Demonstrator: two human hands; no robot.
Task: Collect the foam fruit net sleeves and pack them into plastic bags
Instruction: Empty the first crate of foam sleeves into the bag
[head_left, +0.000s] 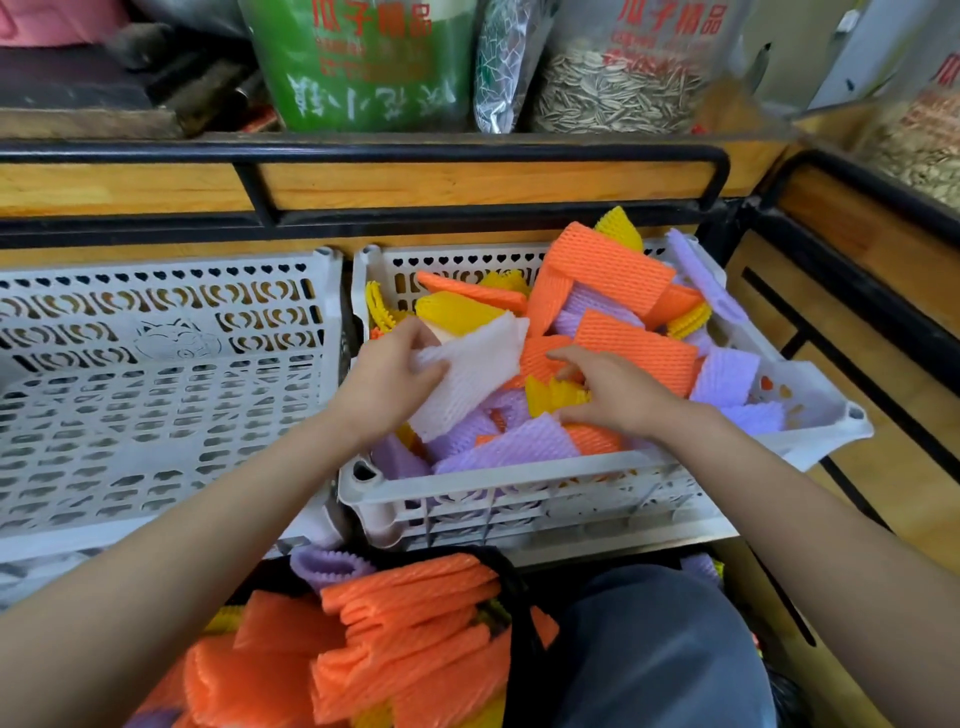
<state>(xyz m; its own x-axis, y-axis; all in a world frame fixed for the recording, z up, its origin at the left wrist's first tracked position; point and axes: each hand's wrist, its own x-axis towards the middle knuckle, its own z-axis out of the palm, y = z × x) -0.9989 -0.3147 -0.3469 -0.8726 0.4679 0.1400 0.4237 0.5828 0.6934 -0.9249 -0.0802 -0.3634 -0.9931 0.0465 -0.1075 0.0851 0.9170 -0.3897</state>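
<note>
Wooden shelf (467, 184) with black rail (363, 151) behind. Seed bags (618, 98) on it, red print 瓜子精品. Two white perforated crates below, side by side, narrow gap between. Left crate (156, 415) shows its perforated floor. Right crate (519, 470) heaped with orange, purple, yellow foam net sleeves (613, 270), pile above far rim. Left hand (389, 379) grips white sleeve (478, 369) over pile. Right hand (618, 397) fingers spread, tips at yellow sleeve (550, 395). Black bag (524, 613) by lap holds flattened orange sleeves (415, 623).

Top edge cuts seed bags (613, 78), left edge the empty crate (156, 389), btm edge the sleeve pile (395, 639); top-left stuff (104, 67) too blurred to ID.
</note>
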